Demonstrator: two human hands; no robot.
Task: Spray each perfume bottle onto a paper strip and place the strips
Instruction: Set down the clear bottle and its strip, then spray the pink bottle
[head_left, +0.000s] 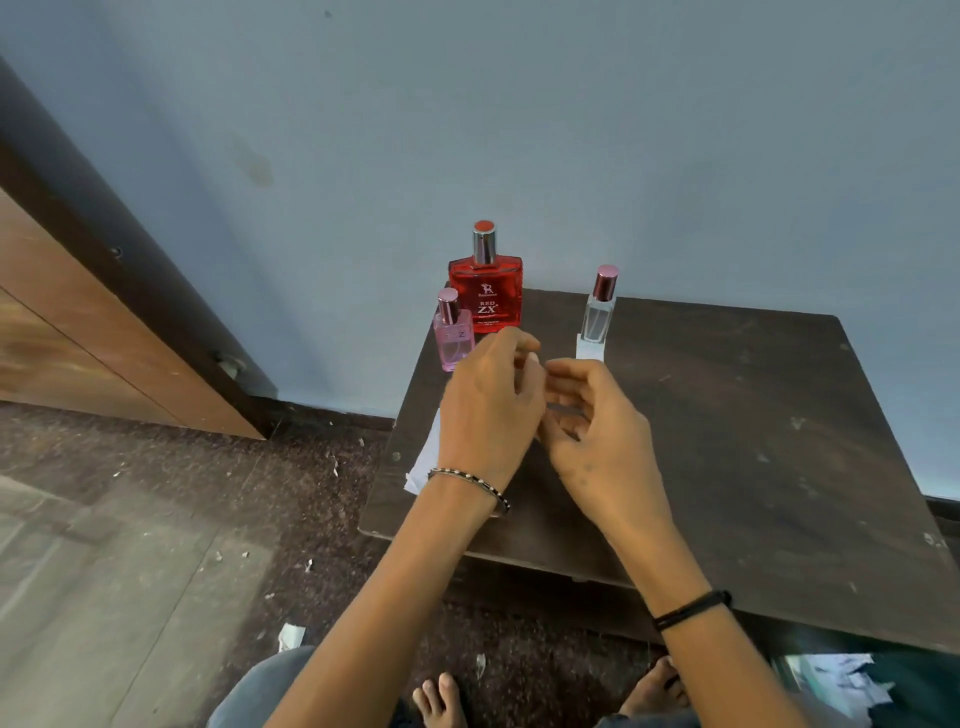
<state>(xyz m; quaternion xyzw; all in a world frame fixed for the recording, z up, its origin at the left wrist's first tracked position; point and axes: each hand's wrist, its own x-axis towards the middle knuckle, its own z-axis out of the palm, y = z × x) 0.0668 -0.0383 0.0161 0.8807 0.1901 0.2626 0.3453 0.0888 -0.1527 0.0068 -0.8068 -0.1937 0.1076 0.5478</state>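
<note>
Three capped perfume bottles stand at the far left of the dark table: a big red one, a small pink one in front of it to the left, and a slim clear one to the right. One white paper strip lies at the clear bottle's foot. My left hand and my right hand meet over the table just in front of the red bottle. Their fingertips pinch a small pale paper strip, mostly hidden by the fingers. More white paper lies under my left wrist at the table's left edge.
A blue wall rises right behind the bottles. A wooden door stands to the left. Paper scraps litter the floor, and my bare feet show beneath the table's near edge. Torn paper lies at bottom right.
</note>
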